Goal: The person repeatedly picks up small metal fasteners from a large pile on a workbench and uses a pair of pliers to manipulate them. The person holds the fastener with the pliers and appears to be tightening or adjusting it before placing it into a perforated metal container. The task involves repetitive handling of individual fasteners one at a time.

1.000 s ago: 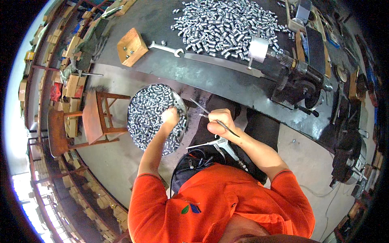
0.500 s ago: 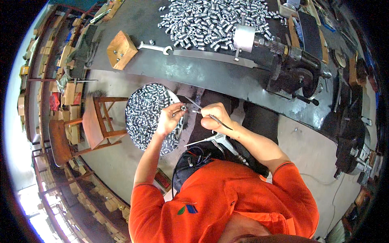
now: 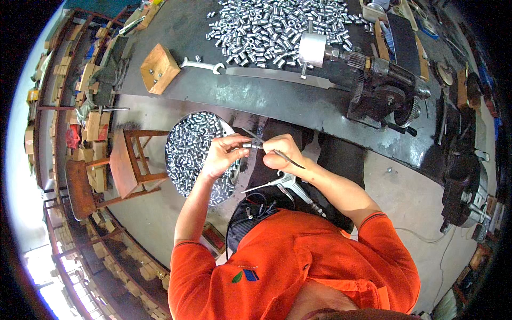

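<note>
My left hand (image 3: 221, 156) pinches a small metal sleeve (image 3: 246, 145) between thumb and fingers, above the right side of a round container of similar pieces. Closed around a slim, dark, file-like tool (image 3: 291, 160) is my right hand (image 3: 281, 152); the tool's tapered end points up and left, its other end lies over my wrist. A short metal pin (image 3: 256, 144) also sticks out of the right fist toward the sleeve. Pin and sleeve meet or nearly meet; whether the pin is inside cannot be seen. Just below my hands lies a silver air blow gun (image 3: 288, 182).
The round container (image 3: 226, 128) full of metal sleeves stands left of my lap. On the dark workbench (image 3: 256, 88) are a heap of sleeves (image 3: 277, 32), an open-end wrench (image 3: 202, 66), a wooden box (image 3: 160, 68) and a geared machine (image 3: 386, 90). A wooden stool (image 3: 125, 162) stands left.
My left hand has turned the sleeve from end-on to sideways and brought it right, up to the pin in my right hand. The right hand has barely moved. The view has shifted slightly.
</note>
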Available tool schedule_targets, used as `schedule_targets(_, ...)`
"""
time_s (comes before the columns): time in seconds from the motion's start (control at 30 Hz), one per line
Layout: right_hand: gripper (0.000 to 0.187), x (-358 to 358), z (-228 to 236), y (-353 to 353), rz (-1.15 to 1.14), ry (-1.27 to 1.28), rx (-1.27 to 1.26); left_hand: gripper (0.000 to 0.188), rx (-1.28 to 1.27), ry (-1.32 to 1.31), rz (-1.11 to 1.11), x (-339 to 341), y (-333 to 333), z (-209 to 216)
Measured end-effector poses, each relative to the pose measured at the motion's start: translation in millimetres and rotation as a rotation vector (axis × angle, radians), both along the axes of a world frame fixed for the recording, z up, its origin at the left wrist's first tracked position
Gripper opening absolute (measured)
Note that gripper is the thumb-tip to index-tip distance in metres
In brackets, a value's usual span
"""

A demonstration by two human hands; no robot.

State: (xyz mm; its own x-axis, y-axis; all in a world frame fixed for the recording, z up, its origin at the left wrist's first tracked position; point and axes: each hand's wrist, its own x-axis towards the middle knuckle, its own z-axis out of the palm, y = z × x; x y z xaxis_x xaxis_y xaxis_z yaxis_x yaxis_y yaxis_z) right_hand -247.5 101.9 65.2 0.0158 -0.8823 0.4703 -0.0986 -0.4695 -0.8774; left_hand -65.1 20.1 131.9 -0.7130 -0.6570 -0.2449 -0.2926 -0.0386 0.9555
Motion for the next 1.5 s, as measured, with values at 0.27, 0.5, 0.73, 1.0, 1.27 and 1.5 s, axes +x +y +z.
schedule_targets(0.27, 0.027, -3, 10, 0, 0.042, 0.021, -0.063, 0.017, 0.061, -0.007, -0.012, -1, 3, 3)
schedule_targets(0.5, 0.025, -5, 8, 0, 0.008, 0.081, -0.105, 0.022, -0.058, -0.093, -0.066, -3, 2, -7)
schedule_targets(0.73, 0.018, -4, 22, 5, 0.036, -0.109, 0.092, 0.018, 0.069, -0.018, 0.029, -15, 12, 1)
schedule_targets(1.0, 0.024, -2, 23, 4, 0.03, -0.227, 0.23, 0.02, 0.157, 0.098, 0.034, -18, 12, 2)
schedule_targets(1.27, 0.024, -3, 11, -1, -0.158, 0.215, -0.243, 0.022, 0.101, 0.014, 0.063, -21, 14, 2)
schedule_targets(1.5, 0.026, -2, 8, 2, -0.073, 0.046, -0.046, 0.019, 0.148, 0.085, 0.052, -23, 16, 4)
